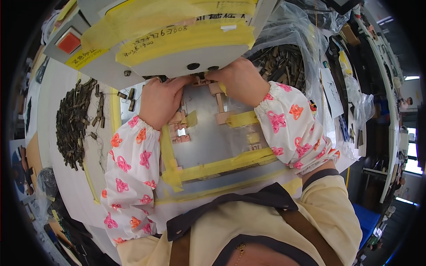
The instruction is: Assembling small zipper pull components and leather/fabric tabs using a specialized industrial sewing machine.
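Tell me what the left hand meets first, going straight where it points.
The left hand would likely meet the small pinkish block by the machine; depth is unclear, so they may already touch.

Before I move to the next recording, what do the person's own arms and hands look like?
The left hand and right hand look ungloved. White sleeve cover on the left arm and white sleeve cover on the right arm carry pink and orange butterfly-like prints, gathered at the wrists. The cream upper sleeve has a dark cuff.
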Demonstrator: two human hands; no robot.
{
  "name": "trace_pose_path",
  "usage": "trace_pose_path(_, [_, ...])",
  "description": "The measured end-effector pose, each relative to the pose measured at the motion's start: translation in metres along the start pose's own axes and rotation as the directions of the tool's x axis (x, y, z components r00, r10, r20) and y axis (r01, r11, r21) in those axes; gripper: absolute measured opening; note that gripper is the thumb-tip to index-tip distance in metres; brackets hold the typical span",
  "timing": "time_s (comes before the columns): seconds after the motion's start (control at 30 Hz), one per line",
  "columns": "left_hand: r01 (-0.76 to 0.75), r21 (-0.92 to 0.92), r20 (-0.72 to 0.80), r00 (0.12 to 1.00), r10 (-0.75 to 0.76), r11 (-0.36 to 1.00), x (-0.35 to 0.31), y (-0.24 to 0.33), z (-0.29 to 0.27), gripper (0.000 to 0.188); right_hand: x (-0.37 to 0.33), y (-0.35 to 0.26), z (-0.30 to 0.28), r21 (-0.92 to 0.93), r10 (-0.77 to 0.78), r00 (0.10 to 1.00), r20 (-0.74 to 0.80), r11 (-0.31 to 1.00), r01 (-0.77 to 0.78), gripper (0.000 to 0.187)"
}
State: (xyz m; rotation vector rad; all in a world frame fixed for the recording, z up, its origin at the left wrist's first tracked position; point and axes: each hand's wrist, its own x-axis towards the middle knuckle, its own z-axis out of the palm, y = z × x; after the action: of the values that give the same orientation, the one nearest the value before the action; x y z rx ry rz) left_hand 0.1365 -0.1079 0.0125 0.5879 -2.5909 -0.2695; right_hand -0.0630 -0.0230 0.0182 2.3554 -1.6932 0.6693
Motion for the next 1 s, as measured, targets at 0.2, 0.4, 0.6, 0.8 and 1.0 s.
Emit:
trace_pose_path(0.2, [-0.05,-0.048,-0.018,0.999,0.049,0.998,-0.002,0.003,0.008,0.031,-0.008,0.0,0.004,-0.028,0.024,0.998,0.053,0.999,-0.023,0.009])
trace_pose_path(0.4, [-0.074,-0.019,-0.08,0.994,0.072,0.997,-0.01,0.005,0.004,0.029,-0.001,-0.006,0.009,-0.12,0.042,0.991,0.125,0.992,-0.027,0.009])
trace_pose_path(0.6, [0.01,-0.027,-0.022,1.0,-0.011,1.0,-0.008,0.007,0.002,0.029,-0.002,-0.004,0.012,-0.117,0.049,0.996,0.075,0.992,-0.04,0.008])
trace_pose_path(0.8, [-0.013,-0.035,-0.017,1.0,0.012,0.999,-0.008,0.012,-0.003,0.026,-0.008,-0.004,0.021,-0.129,0.059,0.995,0.082,0.99,-0.049,0.01])
trace_pose_path(1.0, [0.039,0.002,-0.095,0.995,-0.038,0.999,-0.017,0.008,0.003,0.019,-0.02,-0.007,0.022,-0.053,0.006,1.0,0.016,0.999,-0.005,0.025])
